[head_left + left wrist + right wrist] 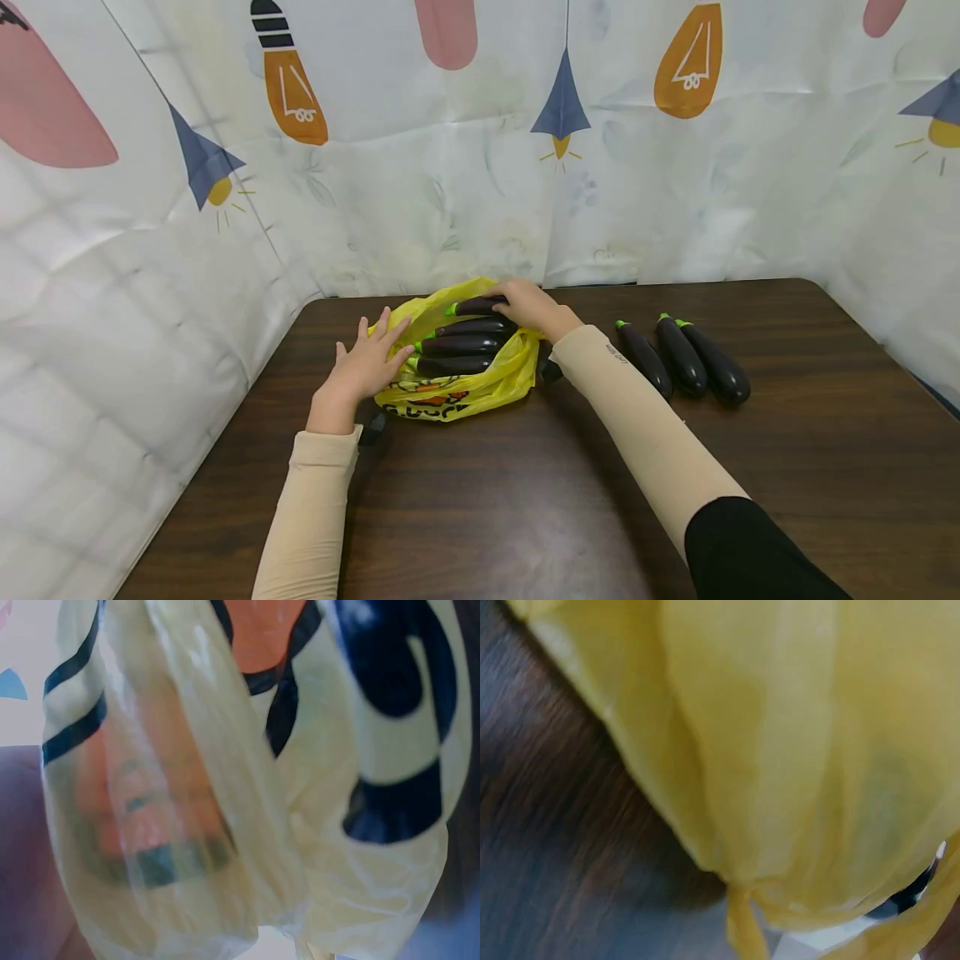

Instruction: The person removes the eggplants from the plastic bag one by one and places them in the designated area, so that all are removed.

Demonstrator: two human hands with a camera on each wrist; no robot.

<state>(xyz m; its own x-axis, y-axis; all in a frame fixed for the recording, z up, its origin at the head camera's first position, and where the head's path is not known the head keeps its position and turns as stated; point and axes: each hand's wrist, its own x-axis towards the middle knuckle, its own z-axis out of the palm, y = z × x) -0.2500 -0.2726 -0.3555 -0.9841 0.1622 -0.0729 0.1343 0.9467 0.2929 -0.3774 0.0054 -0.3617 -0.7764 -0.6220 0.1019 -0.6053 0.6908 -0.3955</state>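
A yellow plastic bag (517, 375) with printed figures lies on the table, its mouth spread wide. Inside it several dark eggplants (453, 365) lie side by side, green stem ends to the left. My right hand (528, 308) grips the blunt end of another eggplant (474, 307) at the far side of the bag's mouth. At the bag's left edge my left hand (363, 364) rests with fingers spread. Both wrist views are filled mostly by the bag's plastic (315, 900), creased yellow film (757, 750) in the right one; neither shows fingers clearly.
Three more eggplants (684, 358) lie together on the brown wooden table (480, 517), to the right of the bag and beside my right forearm. A white patterned cloth (450, 192) hangs behind the table's back edge and along the left side.
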